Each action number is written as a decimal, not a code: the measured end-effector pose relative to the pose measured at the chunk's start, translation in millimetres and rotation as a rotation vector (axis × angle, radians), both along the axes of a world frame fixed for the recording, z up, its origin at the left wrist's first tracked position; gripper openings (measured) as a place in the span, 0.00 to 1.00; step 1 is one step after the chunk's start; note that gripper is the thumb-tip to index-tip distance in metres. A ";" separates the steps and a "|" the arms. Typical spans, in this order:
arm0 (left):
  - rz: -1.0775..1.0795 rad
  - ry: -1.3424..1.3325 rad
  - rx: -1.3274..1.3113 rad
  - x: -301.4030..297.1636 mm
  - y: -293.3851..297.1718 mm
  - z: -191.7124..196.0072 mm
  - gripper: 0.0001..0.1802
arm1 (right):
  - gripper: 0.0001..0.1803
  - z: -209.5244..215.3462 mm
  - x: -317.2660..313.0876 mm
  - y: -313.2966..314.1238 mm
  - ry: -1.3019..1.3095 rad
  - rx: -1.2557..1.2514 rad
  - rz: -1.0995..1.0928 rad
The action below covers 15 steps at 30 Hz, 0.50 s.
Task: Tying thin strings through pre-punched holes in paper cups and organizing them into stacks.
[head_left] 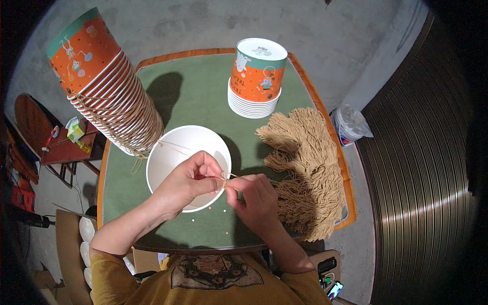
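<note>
A white paper bucket [175,152] stands mouth up on the table below my hands. A thin tan cord [175,147] runs from the left side of its rim to my fingers. Over the bucket's right rim, my left hand [190,183] pinches the cord between thumb and fingertips. Close against it, my right hand [254,198] also pinches the cord, at what looks like a small knot or loop. The fingers partly hide the cord there. To the right lies a thick bundle of tan cords [310,173].
A tall, tilted stack of orange and green buckets [109,86] with hanging cords rises at the left. A shorter upside-down stack [257,76] stands at the back. Small dots lie on the green tabletop [203,236]. A side table [71,145] is at far left; a plastic tub [349,124] stands right.
</note>
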<state>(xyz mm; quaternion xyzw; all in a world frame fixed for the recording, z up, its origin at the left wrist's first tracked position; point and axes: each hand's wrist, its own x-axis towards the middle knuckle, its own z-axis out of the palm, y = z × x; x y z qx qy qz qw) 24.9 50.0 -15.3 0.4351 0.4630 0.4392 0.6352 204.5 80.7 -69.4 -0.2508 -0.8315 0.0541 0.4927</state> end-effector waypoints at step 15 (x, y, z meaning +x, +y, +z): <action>-0.014 -0.011 -0.006 -0.2 0.5 -3.0 0.10 | 0.10 -2.0 1.4 0.3 0.203 -0.306 0.087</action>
